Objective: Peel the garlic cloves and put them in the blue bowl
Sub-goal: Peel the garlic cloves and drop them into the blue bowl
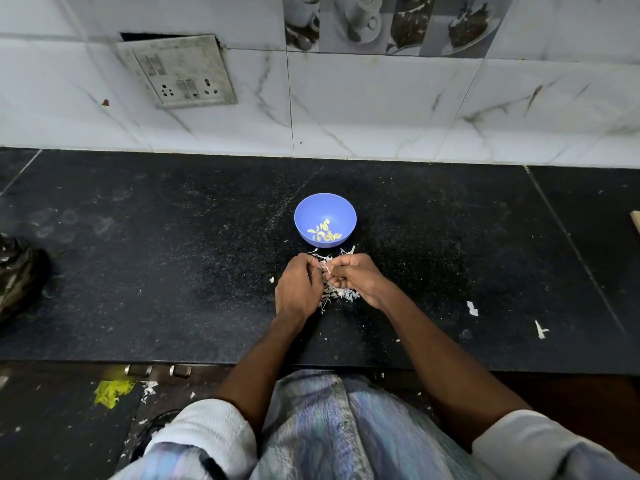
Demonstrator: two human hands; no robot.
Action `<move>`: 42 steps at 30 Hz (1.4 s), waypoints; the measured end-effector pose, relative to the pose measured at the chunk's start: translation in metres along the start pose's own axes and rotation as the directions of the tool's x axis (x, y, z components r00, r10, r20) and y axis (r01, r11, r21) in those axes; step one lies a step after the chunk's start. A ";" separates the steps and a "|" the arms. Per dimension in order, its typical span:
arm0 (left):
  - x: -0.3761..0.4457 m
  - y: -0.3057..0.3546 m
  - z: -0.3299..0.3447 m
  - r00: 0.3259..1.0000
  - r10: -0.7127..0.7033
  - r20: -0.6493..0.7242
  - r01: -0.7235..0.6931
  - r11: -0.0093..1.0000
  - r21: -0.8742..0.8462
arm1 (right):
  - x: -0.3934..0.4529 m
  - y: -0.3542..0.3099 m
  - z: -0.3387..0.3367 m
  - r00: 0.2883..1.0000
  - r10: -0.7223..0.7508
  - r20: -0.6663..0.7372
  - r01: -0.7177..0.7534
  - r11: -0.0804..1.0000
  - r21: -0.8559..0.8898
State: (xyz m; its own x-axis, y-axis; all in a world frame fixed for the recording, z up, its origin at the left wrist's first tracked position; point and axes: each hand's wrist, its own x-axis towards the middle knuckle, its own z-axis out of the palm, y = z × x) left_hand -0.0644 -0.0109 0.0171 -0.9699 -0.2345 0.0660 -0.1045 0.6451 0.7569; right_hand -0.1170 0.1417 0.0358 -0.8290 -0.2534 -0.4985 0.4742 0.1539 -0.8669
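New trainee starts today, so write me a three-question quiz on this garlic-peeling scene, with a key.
1. True or false: the round blue plastic bowl holds peeled garlic cloves.
2. Where does the bowl sit relative to the left hand and right hand: A) beyond them, B) to their left, C) under them?
3. Fill in: white garlic skins lie on the black stone ____.

Key: 1 true; 2 A; 3 countertop.

I see the blue bowl (325,220) on the black worktop (138,271), peeled cloves (325,232) inside. Just in front of it, my left hand (298,289) and right hand (356,277) meet, pinching a garlic piece (326,268) above scattered skins (337,294).
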 end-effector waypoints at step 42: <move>-0.001 0.006 -0.003 0.993 -0.091 -0.080 0.076 0.981 -0.176 | -0.004 -0.004 0.012 0.969 -0.146 -0.199 0.154 0.988 0.025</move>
State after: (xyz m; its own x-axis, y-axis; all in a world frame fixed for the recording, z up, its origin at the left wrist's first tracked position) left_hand -0.0634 -0.0088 0.0232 -0.9357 -0.3494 0.0483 -0.1374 0.4871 0.8625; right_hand -0.1115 0.1307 0.0410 -0.9315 -0.0777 -0.3554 0.3485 0.0890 -0.9331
